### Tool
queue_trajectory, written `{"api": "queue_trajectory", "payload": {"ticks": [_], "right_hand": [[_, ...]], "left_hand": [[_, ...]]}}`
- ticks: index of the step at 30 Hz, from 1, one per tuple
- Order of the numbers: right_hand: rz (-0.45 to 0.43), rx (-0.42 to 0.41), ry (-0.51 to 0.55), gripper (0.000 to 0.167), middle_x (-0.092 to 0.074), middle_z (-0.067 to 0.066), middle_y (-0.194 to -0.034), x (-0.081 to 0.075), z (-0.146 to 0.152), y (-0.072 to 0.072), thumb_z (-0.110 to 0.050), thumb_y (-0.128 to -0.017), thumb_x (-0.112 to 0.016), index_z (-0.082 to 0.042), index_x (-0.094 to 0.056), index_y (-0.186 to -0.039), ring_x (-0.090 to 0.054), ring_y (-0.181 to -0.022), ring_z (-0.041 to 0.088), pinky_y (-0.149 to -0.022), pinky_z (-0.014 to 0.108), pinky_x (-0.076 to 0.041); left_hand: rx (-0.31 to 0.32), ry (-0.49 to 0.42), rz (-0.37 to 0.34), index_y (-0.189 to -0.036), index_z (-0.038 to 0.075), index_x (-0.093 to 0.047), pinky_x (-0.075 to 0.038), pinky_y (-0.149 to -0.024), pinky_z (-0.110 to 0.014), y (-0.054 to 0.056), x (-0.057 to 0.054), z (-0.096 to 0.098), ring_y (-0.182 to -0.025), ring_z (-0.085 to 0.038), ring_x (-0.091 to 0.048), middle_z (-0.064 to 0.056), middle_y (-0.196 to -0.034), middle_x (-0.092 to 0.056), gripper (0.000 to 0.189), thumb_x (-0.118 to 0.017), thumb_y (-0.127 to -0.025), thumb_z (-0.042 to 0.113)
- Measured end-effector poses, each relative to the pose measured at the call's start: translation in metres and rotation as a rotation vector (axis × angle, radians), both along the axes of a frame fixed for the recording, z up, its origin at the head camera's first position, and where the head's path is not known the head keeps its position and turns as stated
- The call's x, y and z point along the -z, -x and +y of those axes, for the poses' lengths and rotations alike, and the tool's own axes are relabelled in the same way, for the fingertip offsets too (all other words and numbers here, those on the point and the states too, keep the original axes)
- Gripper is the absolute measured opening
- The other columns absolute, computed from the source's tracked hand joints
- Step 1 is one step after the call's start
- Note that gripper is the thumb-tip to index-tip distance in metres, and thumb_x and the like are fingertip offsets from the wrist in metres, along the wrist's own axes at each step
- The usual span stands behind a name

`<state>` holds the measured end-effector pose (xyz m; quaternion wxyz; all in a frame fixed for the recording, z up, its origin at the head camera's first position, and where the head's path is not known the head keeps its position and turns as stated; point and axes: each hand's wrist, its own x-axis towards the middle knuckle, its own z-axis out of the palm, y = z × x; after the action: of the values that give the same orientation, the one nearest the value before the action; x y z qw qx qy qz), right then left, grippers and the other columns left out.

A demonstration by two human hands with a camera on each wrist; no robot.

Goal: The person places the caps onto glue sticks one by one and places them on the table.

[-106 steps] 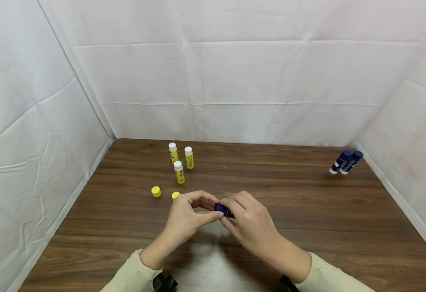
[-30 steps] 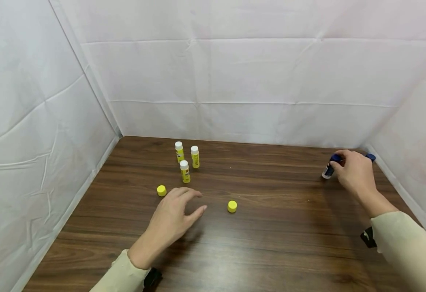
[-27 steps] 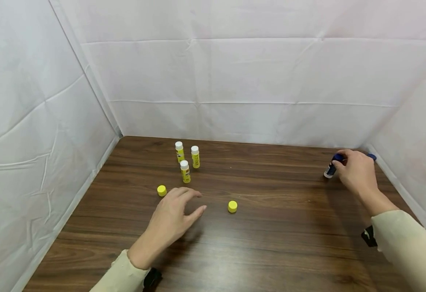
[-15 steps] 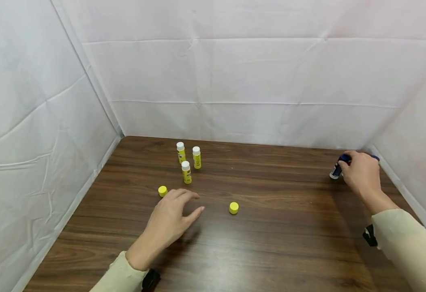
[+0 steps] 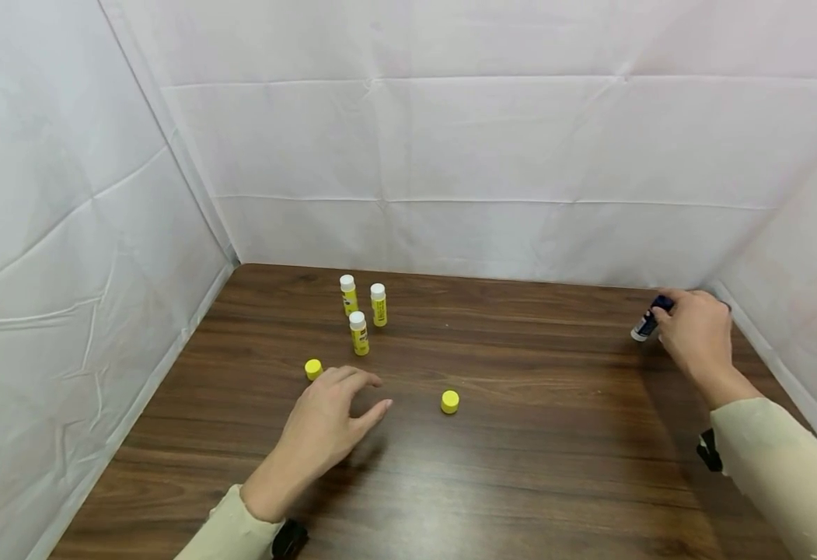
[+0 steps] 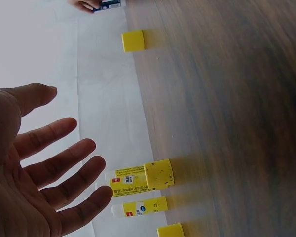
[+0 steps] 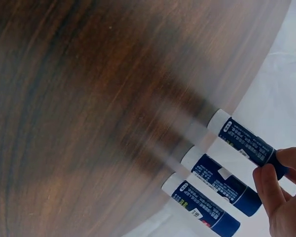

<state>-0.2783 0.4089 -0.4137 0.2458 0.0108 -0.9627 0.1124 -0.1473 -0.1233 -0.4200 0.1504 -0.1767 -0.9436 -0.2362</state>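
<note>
At the far right of the table, my right hand point(image 5: 698, 330) pinches the blue cap end of a dark blue glue stick point(image 7: 244, 140) between thumb and fingers. Beside it, two more blue glue sticks point(image 7: 221, 180) stand with white bases on the wood; the hand hides them in the head view. My left hand point(image 5: 324, 412) hovers over the left-centre of the table, fingers spread and relaxed, holding nothing. One yellow cap point(image 5: 313, 369) sits just past its knuckles, another yellow cap point(image 5: 450, 402) to its right. A third yellow cap point(image 6: 159, 174) shows in the left wrist view.
Three yellow glue sticks point(image 5: 359, 334) with white tops stand in a cluster at the back left of the brown wooden table point(image 5: 520, 467). White cloth walls point(image 5: 464, 155) rise along the back and both sides.
Both hands held a dark blue object mid-table earlier; my right hand has since gone to the far right and then edged slightly right with the glue stick. My left hand came away and stays still.
</note>
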Motion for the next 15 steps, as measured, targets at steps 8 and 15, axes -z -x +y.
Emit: {"api": "queue_trajectory", "payload": {"ticks": [8,15], "right_hand": [[0.016,0.001,0.01,0.03,-0.065,0.036,-0.102,0.0006,-0.0008,-0.0005,-0.01,-0.092,-0.068,0.008,-0.067,-0.117,-0.058,-0.096,0.051,-0.082,0.065,-0.042],[0.017,0.017,0.018,0.028,-0.065,0.038,-0.097,0.0005,-0.0025,0.0005,-0.01,-0.091,-0.07,0.008,-0.066,-0.113,-0.059,-0.088,0.055,-0.077,0.066,-0.042]], "left_hand": [[-0.003,0.003,0.013,-0.104,0.02,-0.077,-0.056,-0.085,-0.038,-0.0009,0.0005,-0.0012,-0.1,-0.016,-0.066,0.007,-0.107,-0.072,0.024,-0.08,-0.089,0.039],[-0.005,-0.006,0.033,-0.104,0.018,-0.077,-0.057,-0.084,-0.039,-0.0015,0.0014,-0.0016,-0.1,-0.017,-0.066,0.005,-0.106,-0.073,0.027,-0.082,-0.087,0.038]]}}
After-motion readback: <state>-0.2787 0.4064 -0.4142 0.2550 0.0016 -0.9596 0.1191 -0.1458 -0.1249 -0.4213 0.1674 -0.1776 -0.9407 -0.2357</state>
